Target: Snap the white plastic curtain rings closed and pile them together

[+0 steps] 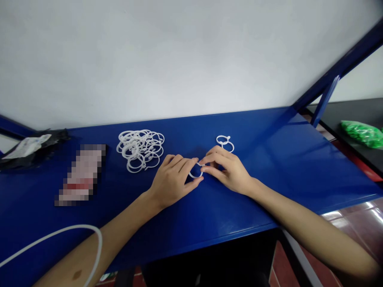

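A white plastic ring (196, 172) is pinched between both hands over the blue table (269, 171). My left hand (173, 179) grips the ring's left side, thumb below and fingers above. My right hand (229, 169) grips its right side with the fingertips closed. A pile of several white rings (140, 149) lies just beyond my left hand. A pair of joined white rings (225, 143) lies just beyond my right hand.
A blurred flat packet (81, 175) lies on the left of the table. A black bag with a white label (30, 149) sits at the far left. A white cable (60, 235) loops over my left forearm. A green bundle (362, 133) rests on a dark bench at the right.
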`<state>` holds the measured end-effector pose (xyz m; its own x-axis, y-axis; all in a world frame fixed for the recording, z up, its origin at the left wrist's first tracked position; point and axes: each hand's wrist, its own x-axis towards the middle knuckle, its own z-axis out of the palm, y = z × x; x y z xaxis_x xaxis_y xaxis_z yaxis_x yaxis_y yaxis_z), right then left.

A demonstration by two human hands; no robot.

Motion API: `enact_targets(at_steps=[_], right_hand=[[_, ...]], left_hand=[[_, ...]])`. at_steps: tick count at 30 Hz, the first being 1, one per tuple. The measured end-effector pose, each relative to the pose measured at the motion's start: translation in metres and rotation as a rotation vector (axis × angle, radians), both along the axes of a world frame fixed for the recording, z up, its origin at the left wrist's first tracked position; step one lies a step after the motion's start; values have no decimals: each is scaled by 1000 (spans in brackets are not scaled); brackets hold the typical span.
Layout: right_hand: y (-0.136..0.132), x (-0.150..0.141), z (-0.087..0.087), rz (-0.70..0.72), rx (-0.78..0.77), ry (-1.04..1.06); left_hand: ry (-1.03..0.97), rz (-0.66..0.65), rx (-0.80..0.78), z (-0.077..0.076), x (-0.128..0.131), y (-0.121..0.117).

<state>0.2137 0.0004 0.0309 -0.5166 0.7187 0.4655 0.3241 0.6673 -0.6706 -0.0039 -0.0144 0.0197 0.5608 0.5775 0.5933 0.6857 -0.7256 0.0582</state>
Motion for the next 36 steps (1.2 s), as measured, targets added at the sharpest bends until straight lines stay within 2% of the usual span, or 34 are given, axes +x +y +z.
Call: enact_targets(at_steps=[5, 11, 22, 25, 31, 33, 36], right_hand=[[-1, 1, 2, 78, 11, -46], [-2, 2, 0, 91, 42, -91], [-6, 0, 3, 18, 10, -104], [-2, 1, 2, -62, 35, -127], [17, 15, 3, -424, 167, -219], [24, 21, 4, -550, 188, -261], [32, 30, 6, -675, 184, -352]], left_hand=[[-17, -3, 27, 2, 0, -1], [-28, 14, 32, 2, 0, 0], [-30, -22, -16, 1, 0, -1], [31, 30, -35, 1, -6, 5], [182, 493, 30, 0, -28, 24], [183, 536, 46, -2, -35, 29], [164, 534, 40, -4, -41, 32]])
